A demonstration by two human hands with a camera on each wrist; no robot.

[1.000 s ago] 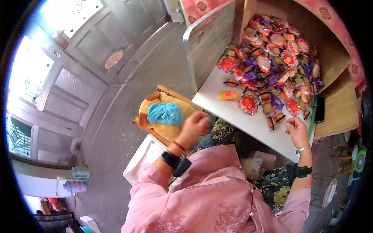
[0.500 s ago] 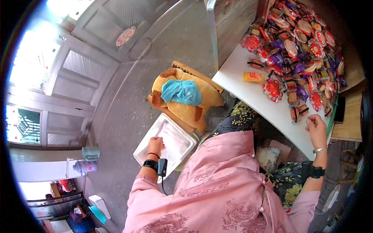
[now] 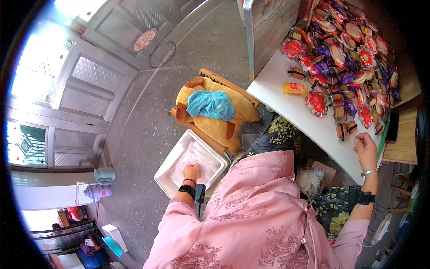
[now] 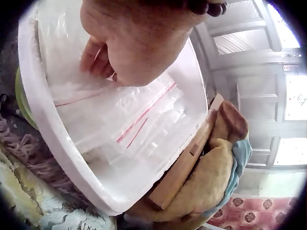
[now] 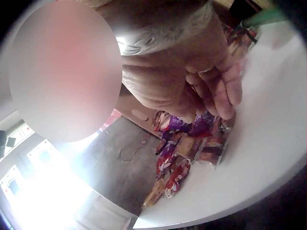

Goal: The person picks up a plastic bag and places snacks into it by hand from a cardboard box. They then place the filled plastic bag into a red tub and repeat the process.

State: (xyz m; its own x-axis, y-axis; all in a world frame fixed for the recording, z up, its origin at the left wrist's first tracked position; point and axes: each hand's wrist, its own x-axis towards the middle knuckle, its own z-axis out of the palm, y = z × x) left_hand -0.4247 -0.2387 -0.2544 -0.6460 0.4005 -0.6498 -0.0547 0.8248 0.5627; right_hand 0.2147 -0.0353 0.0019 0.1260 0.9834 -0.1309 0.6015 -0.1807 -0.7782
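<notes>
My left hand (image 3: 191,171) is down inside a white plastic tub (image 3: 161,172). Clear plastic bags (image 4: 139,117) with red seal lines lie in it, and my bent fingers (image 4: 98,60) are right at them; I cannot tell whether they pinch one. At the white table's front edge my right hand (image 3: 366,148) has its fingers loosely curled with nothing in them. Close beyond it is a heap of small wrapped snacks (image 3: 345,67), red, purple and brown. A yellow packet (image 3: 294,88) lies on the table at the heap's left side.
A tan plush cushion (image 3: 206,101) with a blue cloth (image 3: 210,106) on it sits on a wooden stool (image 3: 228,85) beside the tub. An upright board (image 3: 273,33) stands along the table's left side. A dark phone (image 3: 392,127) lies at the right.
My left hand has gone from beside the cushion down into the tub, then shifted right within it. The head view has turned left. My right hand stays by the table edge.
</notes>
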